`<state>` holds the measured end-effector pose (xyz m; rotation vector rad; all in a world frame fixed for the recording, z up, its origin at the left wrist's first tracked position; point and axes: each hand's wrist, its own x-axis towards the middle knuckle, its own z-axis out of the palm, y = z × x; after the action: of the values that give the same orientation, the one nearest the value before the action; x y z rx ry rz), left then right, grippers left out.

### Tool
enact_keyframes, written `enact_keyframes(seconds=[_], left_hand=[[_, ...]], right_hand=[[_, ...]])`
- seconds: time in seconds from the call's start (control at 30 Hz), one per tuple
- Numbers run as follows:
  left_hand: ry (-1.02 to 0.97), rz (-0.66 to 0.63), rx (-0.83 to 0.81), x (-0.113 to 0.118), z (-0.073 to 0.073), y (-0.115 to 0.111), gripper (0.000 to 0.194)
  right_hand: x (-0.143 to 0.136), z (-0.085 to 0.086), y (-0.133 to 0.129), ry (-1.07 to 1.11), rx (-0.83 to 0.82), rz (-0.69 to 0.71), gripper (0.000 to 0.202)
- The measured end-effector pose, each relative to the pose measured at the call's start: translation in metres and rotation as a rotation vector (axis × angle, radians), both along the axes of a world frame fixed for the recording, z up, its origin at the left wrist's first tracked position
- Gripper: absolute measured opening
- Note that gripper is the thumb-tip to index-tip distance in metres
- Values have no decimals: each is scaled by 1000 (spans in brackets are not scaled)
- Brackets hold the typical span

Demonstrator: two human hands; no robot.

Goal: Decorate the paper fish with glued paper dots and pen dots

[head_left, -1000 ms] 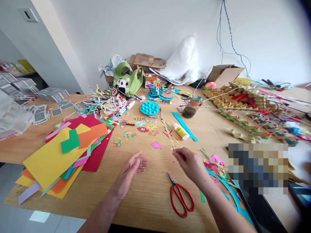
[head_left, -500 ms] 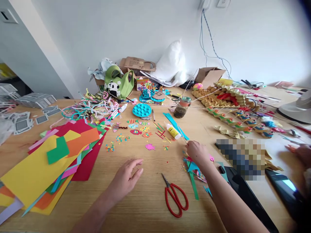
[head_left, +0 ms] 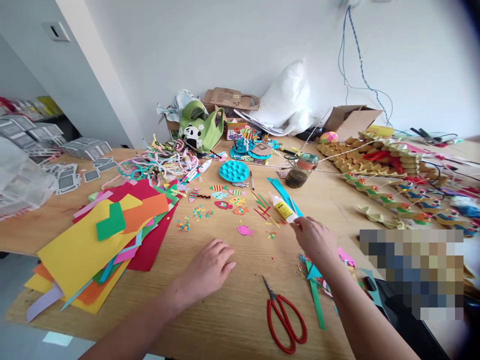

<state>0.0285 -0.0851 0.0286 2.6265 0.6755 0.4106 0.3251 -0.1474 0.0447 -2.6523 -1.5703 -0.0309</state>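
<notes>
My left hand [head_left: 210,265] rests low over the bare wood, palm down, fingers loosely bent and thumb apart, holding nothing. At the base of a white glue bottle [head_left: 284,208] with a yellow label, the fingers of my right hand [head_left: 315,241] are closed; the bottle lies on its side. A thin stick [head_left: 291,202] shows beside it on blue paper strips [head_left: 276,187]. A plain pink paper fish [head_left: 245,230] lies ahead of my left hand. Farther back are several decorated paper fish [head_left: 223,205]. Scissors with red handles [head_left: 287,320] lie between my forearms.
Coloured paper sheets [head_left: 82,245] are stacked at left. Behind are pipe cleaners [head_left: 157,162], a turquoise scalloped disc [head_left: 234,171] and a jar of dark liquid [head_left: 301,171]. Paper scraps [head_left: 313,270] lie under my right wrist. Egg-carton crafts [head_left: 397,195] fill the right side.
The view has swung left. My right hand has shifted slightly toward the glue bottle and reached its base. My left hand has turned palm down, with its fingers more bent.
</notes>
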Motion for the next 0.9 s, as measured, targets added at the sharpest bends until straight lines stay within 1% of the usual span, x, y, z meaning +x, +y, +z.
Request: enact_keyframes(seconds=[0.07,0.13,0.2,0.27,0.4,0.53,0.67,0.73,0.77,0.8,0.83,0.87,0.9], left_hand=[[-4,-6,44,5,-1,3,19],[-13,-5,88,10,-5,4,19],[-40,8,119,13,-11,4,19],[-82,32,123,14,-17,3,20],[-147,67,117,11,-26,1,19],[-173,87,111,9,-28,2,19],[-184,101,101,9,-27,2,18],[-187,102,80,9,-28,2,18],[-187,102,73,8,-28,2,19],[-188,102,71,8,-28,2,19],[-189,101,72,7,-29,2,19],[-189,99,77,7,-30,2,18],[-190,95,83,7,-31,3,18]], right_hand=[[-21,-3,7,76,117,227,25],[-45,-9,16,113,151,413,24],[-65,-17,26,102,145,539,26],[-80,-24,34,62,106,577,25],[-89,-31,42,32,16,575,25],[-95,-32,44,83,-10,611,26],[-104,-26,46,198,11,686,22],[-100,-18,56,256,56,683,22],[-95,-12,65,262,76,651,22],[-88,-7,76,247,81,578,23],[-79,-1,90,235,59,485,25],[-69,5,106,221,23,352,26],[-58,9,123,203,11,270,29]])
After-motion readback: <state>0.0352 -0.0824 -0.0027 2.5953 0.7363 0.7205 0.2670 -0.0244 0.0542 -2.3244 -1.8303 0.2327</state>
